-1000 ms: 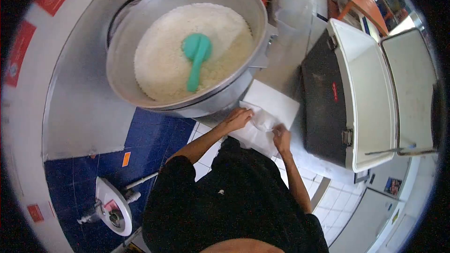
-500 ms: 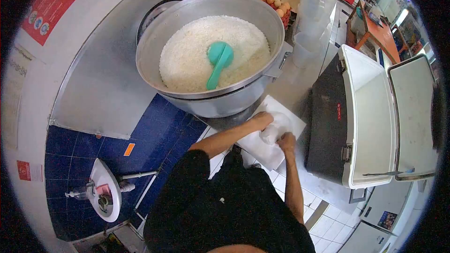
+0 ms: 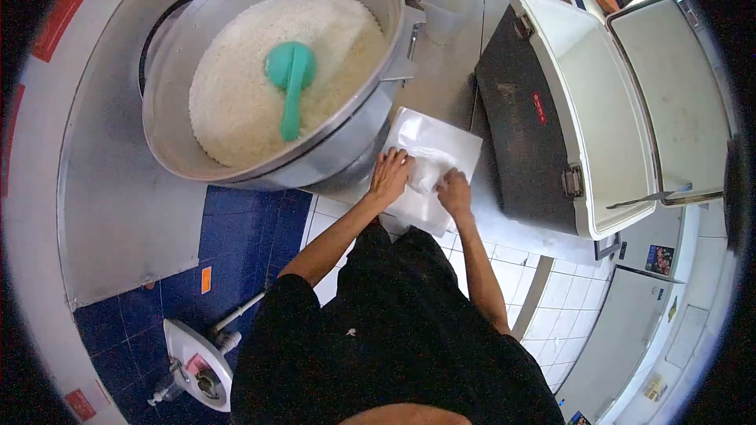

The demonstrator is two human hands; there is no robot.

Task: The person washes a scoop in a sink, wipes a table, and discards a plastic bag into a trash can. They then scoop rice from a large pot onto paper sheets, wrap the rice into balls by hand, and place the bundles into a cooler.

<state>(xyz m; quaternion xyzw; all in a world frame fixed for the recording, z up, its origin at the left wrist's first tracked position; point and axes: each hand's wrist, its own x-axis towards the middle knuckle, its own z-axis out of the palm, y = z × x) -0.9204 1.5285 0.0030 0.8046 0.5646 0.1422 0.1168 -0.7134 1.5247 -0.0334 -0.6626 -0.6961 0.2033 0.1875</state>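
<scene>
One stack of thin white sheets [image 3: 441, 145] sits on the steel counter [image 3: 441, 83], right at its near edge, tucked between the big pot [image 3: 339, 159] and the black cooler [image 3: 516, 134], and that's what I've got both hands on. My left hand [image 3: 391, 175] lies on the left part of the stack with the fingers stretched out flat, so it's pressing down, not holding anything. My right hand [image 3: 454, 191] is curled at the near right side, next to a bunched-up bit of the top sheet [image 3: 428, 173] between the two hands. Whether that one has pinched the sheet or just rests on it, I can't tell from this angle. My take on doing this well: keep the flat hand pinning the stack so it doesn't slide off the edge, and work just one layer loose with the fingertips of the other hand, since this stuff looks flimsy and likely to cling. Further out, the pot is full of white rice [image 3: 236, 102] with a green scoop [image 3: 291, 83] lying in it, the cooler's lid [image 3: 677, 94] stands open to the right, and some clear plastic cups [image 3: 449, 0] sit beyond the pot.
</scene>
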